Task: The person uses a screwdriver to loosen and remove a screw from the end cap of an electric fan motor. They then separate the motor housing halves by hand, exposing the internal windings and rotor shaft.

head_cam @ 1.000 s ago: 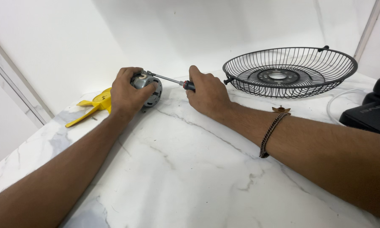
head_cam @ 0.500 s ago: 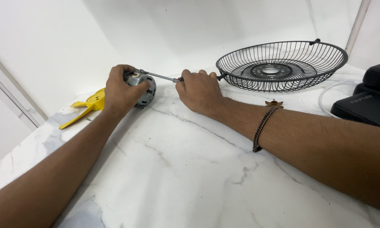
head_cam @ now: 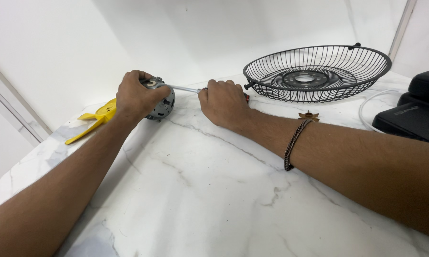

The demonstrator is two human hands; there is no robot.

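Head view: on a white marble counter [head_cam: 214, 190], the left hand [head_cam: 137, 97] was wrapped over a small grey fan motor [head_cam: 161, 102], fingers pressed around its casing, pinning it near the back wall. The right hand [head_cam: 222, 102] was closed around a screwdriver [head_cam: 186, 89], its red-and-black handle mostly hidden in the fist, the metal shaft running left to the motor's top. The step appeared to be working a screw on the motor housing; the next move would likely call for steady turning while the motor was braced. A yellow fan blade [head_cam: 98, 116] lay just behind the left wrist; a black wire fan guard [head_cam: 317, 74] sat well apart to the right.
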